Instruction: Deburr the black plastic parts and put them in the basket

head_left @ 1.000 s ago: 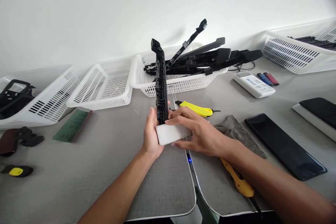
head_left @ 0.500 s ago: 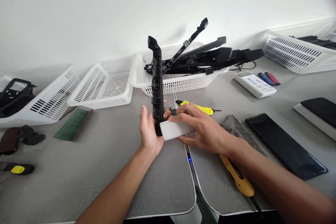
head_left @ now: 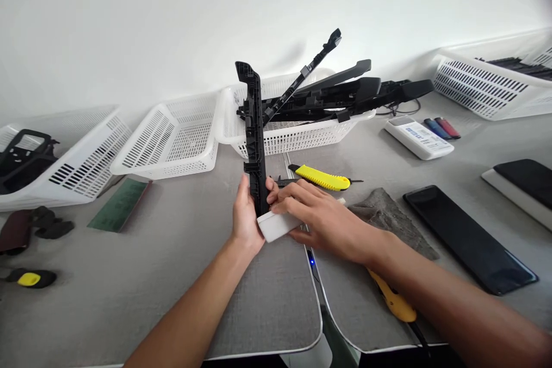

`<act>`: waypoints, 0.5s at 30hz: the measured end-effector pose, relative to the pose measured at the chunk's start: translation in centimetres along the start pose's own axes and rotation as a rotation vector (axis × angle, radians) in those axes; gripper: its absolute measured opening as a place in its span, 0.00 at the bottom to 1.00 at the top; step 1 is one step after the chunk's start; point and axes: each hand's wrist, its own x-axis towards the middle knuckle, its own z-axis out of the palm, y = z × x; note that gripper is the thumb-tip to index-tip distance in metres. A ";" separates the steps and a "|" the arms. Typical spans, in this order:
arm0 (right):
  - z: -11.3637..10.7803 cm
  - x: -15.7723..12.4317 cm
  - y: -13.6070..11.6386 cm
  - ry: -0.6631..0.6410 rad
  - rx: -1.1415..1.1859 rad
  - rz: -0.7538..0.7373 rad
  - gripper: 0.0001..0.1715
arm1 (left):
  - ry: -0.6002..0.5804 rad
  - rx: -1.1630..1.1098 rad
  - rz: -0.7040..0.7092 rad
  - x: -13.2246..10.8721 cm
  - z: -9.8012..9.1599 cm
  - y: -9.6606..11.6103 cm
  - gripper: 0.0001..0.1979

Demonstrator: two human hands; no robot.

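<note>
My left hand (head_left: 245, 221) grips the lower end of a long black plastic part (head_left: 254, 126), which stands nearly upright above the grey table (head_left: 129, 276) and leans slightly left at the top. A white block (head_left: 276, 225) is held in my right hand (head_left: 323, 218) and pressed against the part's lower end, beside my left thumb. Both hands meet at the middle of the table, in front of a white basket (head_left: 284, 138) piled with several similar black parts (head_left: 340, 95).
Three more white baskets stand along the wall: (head_left: 172, 138), (head_left: 73, 161), (head_left: 487, 86). A yellow utility knife (head_left: 321, 178), a grey cloth (head_left: 388, 213), a yellow tool (head_left: 394, 302), a black phone (head_left: 470, 238), a white device (head_left: 418, 138) and a green pad (head_left: 121, 204) lie around.
The black part's top has tilted further left. My left hand closed around its base again, and the white block shifted slightly left and down against it.
</note>
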 end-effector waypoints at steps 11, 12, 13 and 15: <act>0.1 0.1 -0.6 0.038 -0.102 -0.041 0.18 | -0.040 -0.086 -0.033 -0.8 1.1 0.4 0.33; 0.0 0.1 -0.5 0.071 -0.108 -0.028 0.19 | -0.041 -0.083 -0.028 -0.8 1.1 0.4 0.33; -0.1 0.0 -0.5 0.098 -0.113 -0.019 0.20 | -0.043 -0.081 -0.022 -0.7 1.2 0.4 0.33; -0.1 0.0 -0.6 0.122 -0.124 -0.028 0.22 | -0.042 -0.079 -0.023 -0.7 1.1 0.4 0.33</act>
